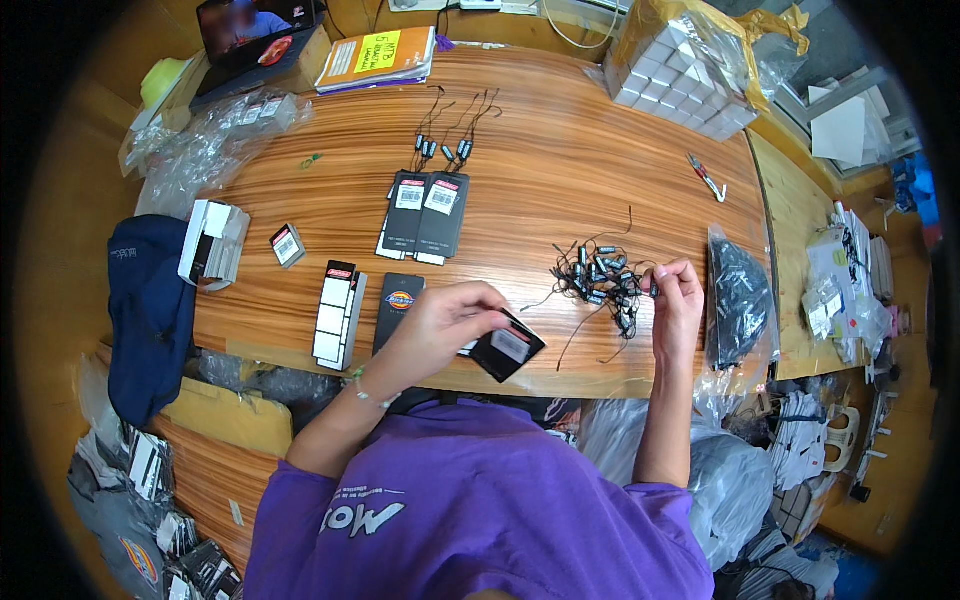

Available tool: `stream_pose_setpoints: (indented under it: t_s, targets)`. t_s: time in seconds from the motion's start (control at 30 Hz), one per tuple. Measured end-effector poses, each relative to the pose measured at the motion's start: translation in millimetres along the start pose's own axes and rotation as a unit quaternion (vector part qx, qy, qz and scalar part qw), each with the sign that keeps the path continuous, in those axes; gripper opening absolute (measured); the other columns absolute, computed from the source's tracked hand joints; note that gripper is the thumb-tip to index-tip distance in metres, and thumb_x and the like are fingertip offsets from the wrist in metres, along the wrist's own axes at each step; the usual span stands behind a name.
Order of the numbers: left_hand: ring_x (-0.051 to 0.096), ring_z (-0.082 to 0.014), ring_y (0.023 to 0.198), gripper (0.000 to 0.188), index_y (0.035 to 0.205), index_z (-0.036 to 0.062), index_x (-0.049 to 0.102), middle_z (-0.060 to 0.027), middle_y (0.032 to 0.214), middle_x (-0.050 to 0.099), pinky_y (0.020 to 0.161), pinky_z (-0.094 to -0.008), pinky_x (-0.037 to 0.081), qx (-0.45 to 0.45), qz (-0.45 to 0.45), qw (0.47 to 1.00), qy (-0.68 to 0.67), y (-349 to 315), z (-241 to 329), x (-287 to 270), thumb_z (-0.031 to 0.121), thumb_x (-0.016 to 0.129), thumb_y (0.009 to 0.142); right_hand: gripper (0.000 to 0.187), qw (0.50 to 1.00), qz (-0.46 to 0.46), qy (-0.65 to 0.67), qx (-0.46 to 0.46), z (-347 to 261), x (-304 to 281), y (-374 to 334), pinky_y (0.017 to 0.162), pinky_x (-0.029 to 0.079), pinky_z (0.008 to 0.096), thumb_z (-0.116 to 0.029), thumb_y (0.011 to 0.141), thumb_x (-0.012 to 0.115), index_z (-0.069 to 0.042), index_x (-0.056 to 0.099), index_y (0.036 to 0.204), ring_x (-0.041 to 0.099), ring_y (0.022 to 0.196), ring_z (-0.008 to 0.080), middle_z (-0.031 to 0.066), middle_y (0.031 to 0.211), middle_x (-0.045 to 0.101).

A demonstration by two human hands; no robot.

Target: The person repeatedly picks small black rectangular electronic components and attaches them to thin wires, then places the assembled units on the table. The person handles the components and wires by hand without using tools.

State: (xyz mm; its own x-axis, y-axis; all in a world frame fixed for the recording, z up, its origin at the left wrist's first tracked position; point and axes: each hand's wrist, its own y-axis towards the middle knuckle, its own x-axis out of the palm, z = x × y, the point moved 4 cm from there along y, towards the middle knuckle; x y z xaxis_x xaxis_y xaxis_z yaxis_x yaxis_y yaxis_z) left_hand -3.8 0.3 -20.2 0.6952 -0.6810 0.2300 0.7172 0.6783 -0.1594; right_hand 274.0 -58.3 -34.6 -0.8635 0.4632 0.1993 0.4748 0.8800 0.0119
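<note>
"So, what have your fingers got hold of?"

"My left hand (pixel 455 315) grips a dark tag (pixel 508 352) between thumb and fingers, low in the middle of the frame. My right hand (pixel 680 290), right of centre, is pinched closed on a small dark piece at the edge of the cord pile (pixel 600 275); exactly which piece, I can't tell."

"And what crowds you there?"

"Stray cords trail down from the pile, between my hands. A clear bag (pixel 738 305) of black pieces lies just right of my right hand. My left hand partly covers a dark card (pixel 400 296). Left of that come a white-panelled stack (pixel 334 315), a small label block (pixel 287 245) and a thick card bundle (pixel 214 243), near a dark blue cloth (pixel 150 310). Snips (pixel 707 178) lie upper right, below white boxes (pixel 675 80) in plastic."

"Any writing about?"

"Plenty. The corded tags (pixel 424 222), two piles side by side in the upper middle, wear white barcode stickers with red bands. The dark card carries an oval emblem with lettering. My held tag has a pale label, too blurred to read. At the upper left, a notebook (pixel 372 62) bears a yellow note (pixel 380 54) in bold dark handwriting, and my purple shirt (pixel 480 500) has white letters."
</note>
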Motion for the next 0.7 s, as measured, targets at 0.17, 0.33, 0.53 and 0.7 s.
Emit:
stream_pose_setpoints:
  t_s: [0.17,0.33,0.53,0.7]
  targets:
    - [0.054,-0.0167,0.102,0.007,0.087,-0.0008,0.063,-0.0087,0.109,0.056,0.086,-0.0279,0.044,0.093,-0.063,0.993,0.042,34,3,35,0.004,0.060,0.082,0.011,0.978,-0.049,0.200,0.039,-1,38,-10,0.071,0.043,0.0271,-0.002,0.083,0.056,-0.007,0.049,0.090,0.056,0.074,0.0172,0.0110,0.077,0.062]
    - [0.056,-0.0114,0.083,0.011,0.086,-0.0016,0.061,-0.0061,0.092,0.058,0.073,-0.0260,0.044,0.115,-0.067,0.991,0.023,52,-4,56,0.008,0.062,0.082,0.015,0.965,-0.053,0.246,0.068,7,67,-30,0.076,0.045,0.0258,-0.001,0.083,0.057,-0.005,0.054,0.097,0.060,0.082,0.0160,0.0144,0.087,0.065]
    - [0.055,-0.0067,0.076,0.012,0.086,-0.0030,0.060,-0.0028,0.078,0.060,0.068,-0.0227,0.044,0.042,-0.040,0.998,-0.014,53,-15,52,0.008,0.062,0.083,0.013,0.970,-0.053,0.232,0.057,7,66,-19,0.072,0.047,0.0245,-0.002,0.082,0.059,-0.004,0.055,0.095,0.060,0.077,0.0113,0.0142,0.089,0.065]
    - [0.058,-0.0099,0.074,0.011,0.084,-0.0024,0.063,-0.0049,0.077,0.062,0.068,-0.0241,0.046,0.192,0.002,0.974,0.123,51,7,47,0.008,0.064,0.081,0.011,0.974,-0.056,0.212,0.058,-1,83,-22,0.073,0.049,0.0236,-0.001,0.082,0.058,-0.004,0.056,0.092,0.062,0.082,0.0143,0.0143,0.090,0.066]
